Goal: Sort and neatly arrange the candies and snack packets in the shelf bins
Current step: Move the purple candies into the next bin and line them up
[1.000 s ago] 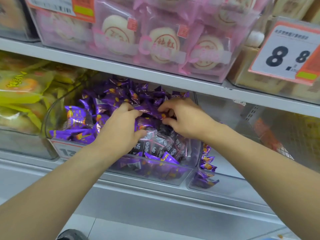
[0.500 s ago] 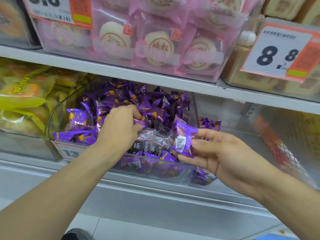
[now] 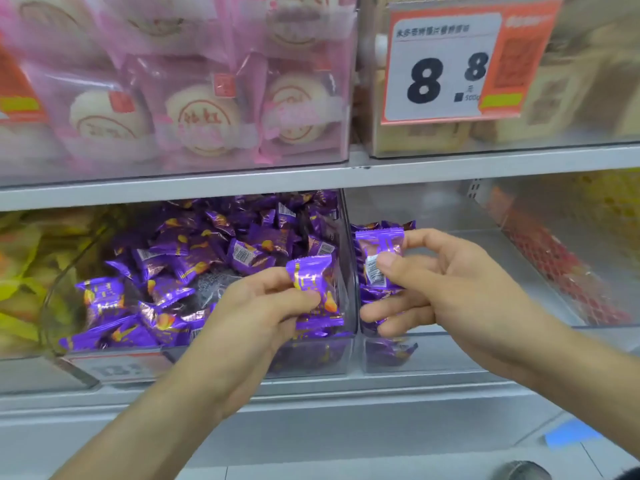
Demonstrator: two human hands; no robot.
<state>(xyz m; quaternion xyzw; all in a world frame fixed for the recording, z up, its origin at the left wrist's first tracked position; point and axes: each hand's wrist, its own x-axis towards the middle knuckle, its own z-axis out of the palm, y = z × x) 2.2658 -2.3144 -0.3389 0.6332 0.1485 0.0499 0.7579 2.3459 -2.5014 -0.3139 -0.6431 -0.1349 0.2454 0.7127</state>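
A clear shelf bin point(image 3: 349, 265) holds a heap of purple candy packets point(image 3: 194, 258) with some dark packets point(image 3: 207, 284) among them. My left hand point(image 3: 263, 313) pinches one purple packet point(image 3: 317, 292) at the bin's front right corner. My right hand point(image 3: 446, 289) grips another purple packet point(image 3: 379, 247), barcode side showing, over the neighbouring clear bin point(image 3: 450, 337). That bin holds only a few purple packets point(image 3: 384, 351) at its left end.
Yellow snack packs point(image 3: 24, 271) fill the bin to the left. Pink-wrapped round cakes point(image 3: 204, 116) sit on the shelf above, beside an 8.8 price tag point(image 3: 446, 71). Red packets point(image 3: 568, 271) show through the right bin's wall. The grey shelf edge point(image 3: 311, 386) runs below.
My left hand has lifted a purple packet out of the heap to the bin's right corner. My right hand has carried its packet right, over the neighbouring bin. The camera moved closer.
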